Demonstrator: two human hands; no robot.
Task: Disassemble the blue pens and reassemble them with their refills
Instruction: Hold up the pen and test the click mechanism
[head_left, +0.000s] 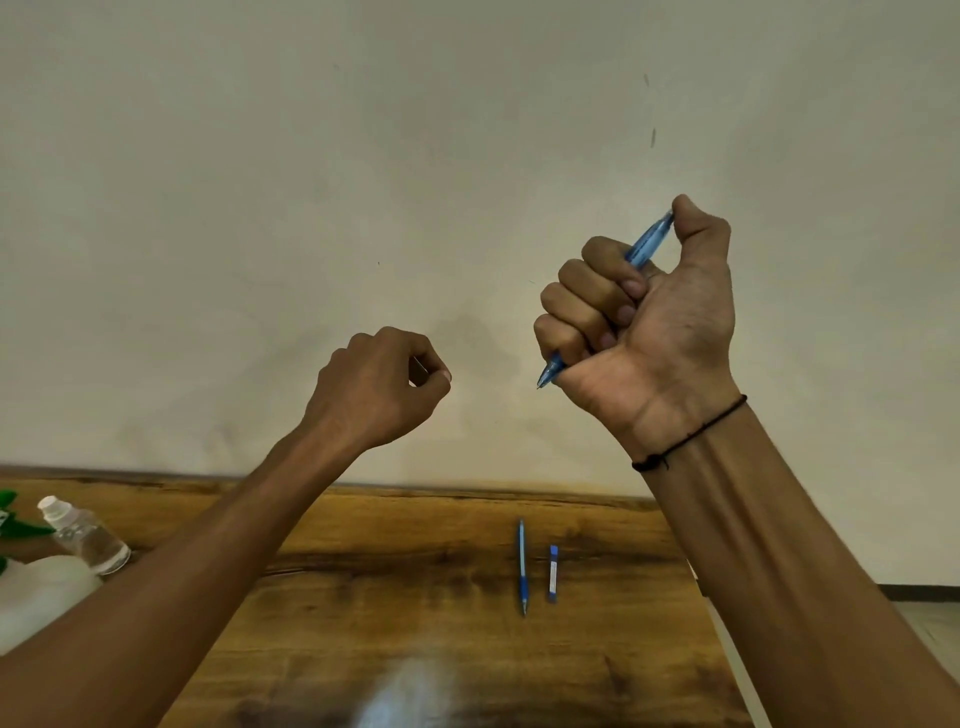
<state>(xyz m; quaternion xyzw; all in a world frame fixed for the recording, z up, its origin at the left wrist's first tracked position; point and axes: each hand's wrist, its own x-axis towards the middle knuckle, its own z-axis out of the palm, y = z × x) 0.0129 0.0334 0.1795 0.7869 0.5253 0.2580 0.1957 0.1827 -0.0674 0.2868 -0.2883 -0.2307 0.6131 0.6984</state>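
We fist our right hand (641, 317) round the translucent blue plastic pen (647, 244) – thumb on its top, likely to click it – our left hand (376, 387) pinches something too small to tell – a second slim blue pen (522, 566) waits on the wooden table (415, 597)

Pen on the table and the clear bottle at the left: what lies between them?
In the head view, only the left forearm crosses above the bare wooden table between the pen and the bottle.
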